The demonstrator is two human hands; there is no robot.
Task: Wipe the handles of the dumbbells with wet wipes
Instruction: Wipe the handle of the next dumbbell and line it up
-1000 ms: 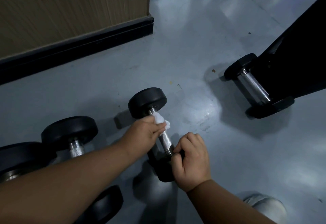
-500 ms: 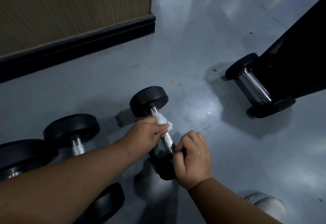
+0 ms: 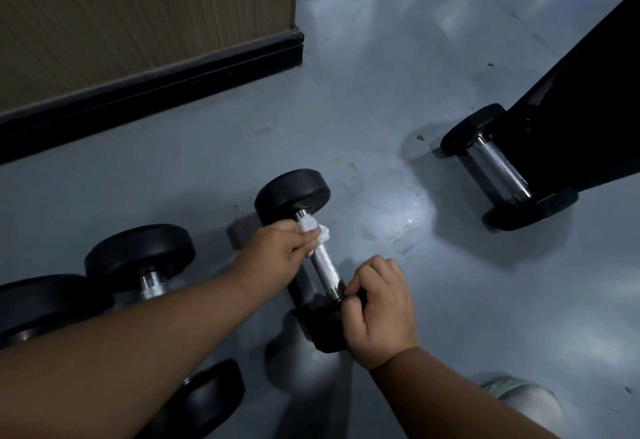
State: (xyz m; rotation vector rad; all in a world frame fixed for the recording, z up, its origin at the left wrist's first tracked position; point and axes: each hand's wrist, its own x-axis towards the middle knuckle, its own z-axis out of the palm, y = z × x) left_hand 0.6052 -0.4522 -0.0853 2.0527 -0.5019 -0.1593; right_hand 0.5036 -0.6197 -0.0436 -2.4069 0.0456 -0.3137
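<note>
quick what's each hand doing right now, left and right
Left hand: closed, pinching the white wet wipe against the dumbbell handle.
Right hand: closed, gripping the dumbbell's near end.

Black dumbbell (image 3: 294, 196) tilted off floor; white wipe (image 3: 313, 227) wrapped on chrome handle (image 3: 325, 267).

There are two hands: a left hand (image 3: 277, 255) and a right hand (image 3: 379, 310). There is one white wet wipe (image 3: 313, 229). I count four dumbbells for sure: one in the hands (image 3: 294, 196), one by the dark frame (image 3: 498, 168), and two on the left (image 3: 138, 255) (image 3: 38, 303). A fifth black weight (image 3: 207, 400) shows at the bottom.
</note>
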